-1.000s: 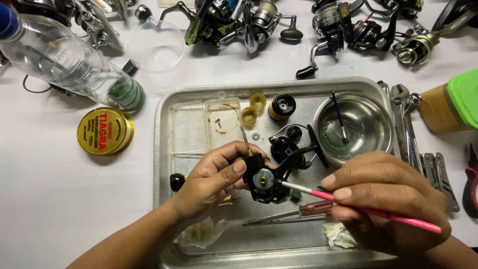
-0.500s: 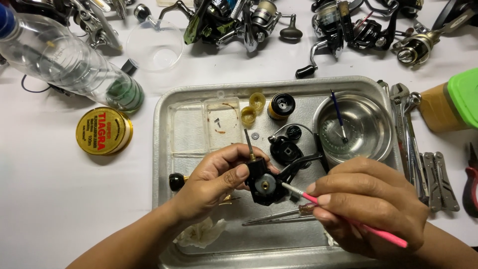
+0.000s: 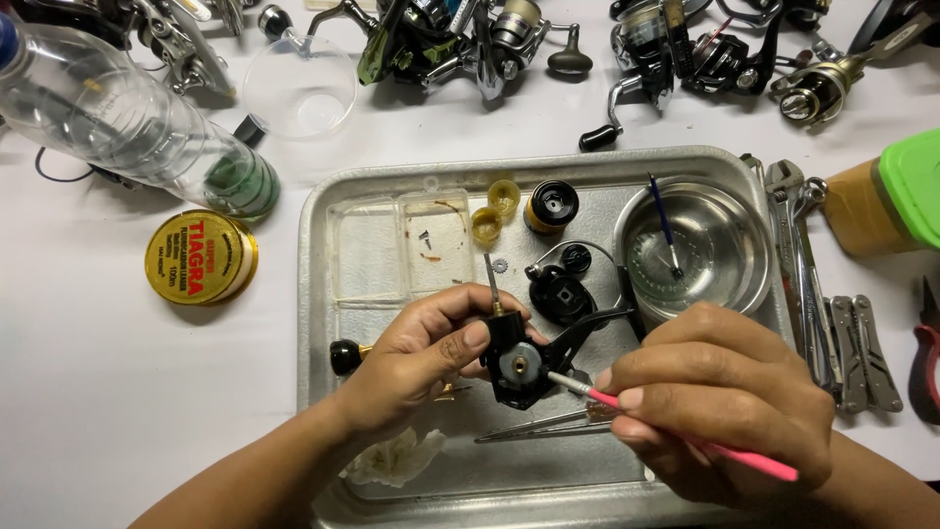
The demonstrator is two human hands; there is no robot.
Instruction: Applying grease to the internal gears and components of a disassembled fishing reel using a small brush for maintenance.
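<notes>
White table, metal tray (image 3: 323, 294) near the front edge. Left hand (image 3: 421, 358), fingers clamped on black reel body (image 3: 524, 358), held just above the tray's middle. Right hand (image 3: 720, 407), fingers pinched on pink brush (image 3: 676, 431), tip touching the reel's round metal bearing. Looks like the cleaning or greasing step; next stroke needs a steady reel and light pressure. Beyond: steel bowl (image 3: 695, 245), wrenches (image 3: 798, 255), assembled reels (image 3: 470, 39) along the far edge.

White tabletop (image 3: 108, 392) — fills the view on every side of the hands; plain, matte, unpatterned. Lighting: bright, even, from overhead — only soft, short shadows beside objects. Walls, floor and windows are out of view. No other furniture is visible past the hands.
</notes>
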